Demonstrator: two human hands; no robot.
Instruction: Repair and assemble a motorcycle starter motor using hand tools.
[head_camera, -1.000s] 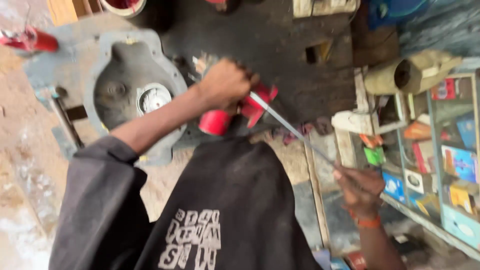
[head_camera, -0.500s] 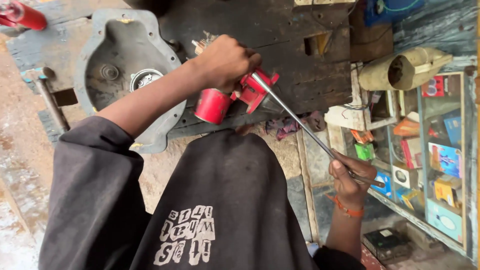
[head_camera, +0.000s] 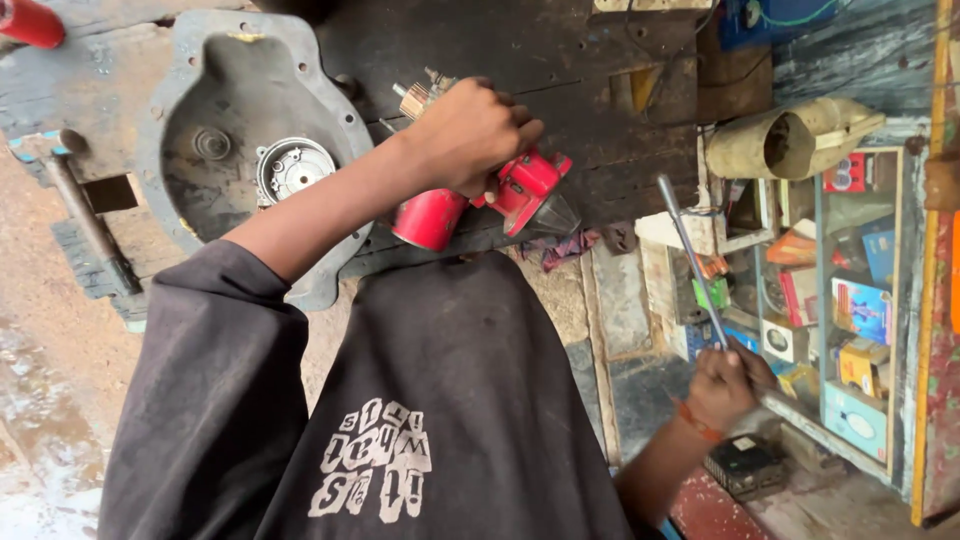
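The metal rod has come free of the red motor part since half a second ago. One rod, one red part. Left hand grips the glossy red part over the dark workbench; right hand clenches the rod's lower end, beside the shelf.

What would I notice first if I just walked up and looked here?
The bright red motor part, held in the left hand at the middle of the dark workbench. Next, the long thin metal rod raised in the right hand at the right. The big grey housing lies left.
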